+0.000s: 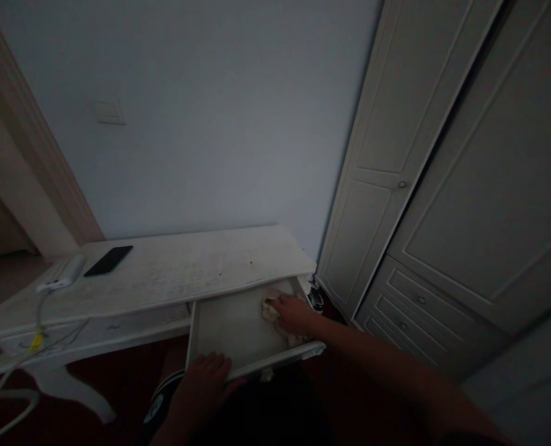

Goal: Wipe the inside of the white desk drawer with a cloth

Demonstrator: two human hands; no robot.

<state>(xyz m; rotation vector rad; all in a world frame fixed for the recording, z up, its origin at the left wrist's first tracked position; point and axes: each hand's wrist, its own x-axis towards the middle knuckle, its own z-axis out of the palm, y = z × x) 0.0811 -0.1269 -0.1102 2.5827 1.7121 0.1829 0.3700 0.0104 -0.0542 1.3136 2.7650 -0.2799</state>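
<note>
A white drawer (pixel 231 325) is pulled out of the white desk (pixel 173 263). Inside it, towards the right side, my right hand (pixel 296 314) presses a pale crumpled cloth (pixel 269 308) against the bottom, fingers closed over it. Part of the cloth hangs out below the palm. My left hand (pixel 209 375) grips the drawer's front edge near its left corner, fingers over the rim and thumb on the outer side. A small knob (pixel 266 374) shows on the drawer front between my hands.
A dark phone (pixel 108 261) and a white power strip (pixel 64 272) lie on the desk's left end; the strip's cord (pixel 38 316) hangs over the front. A shut desk drawer (pixel 131 322) is to the left. A grey wardrobe (pixel 368 217) stands at the right, beside the wall.
</note>
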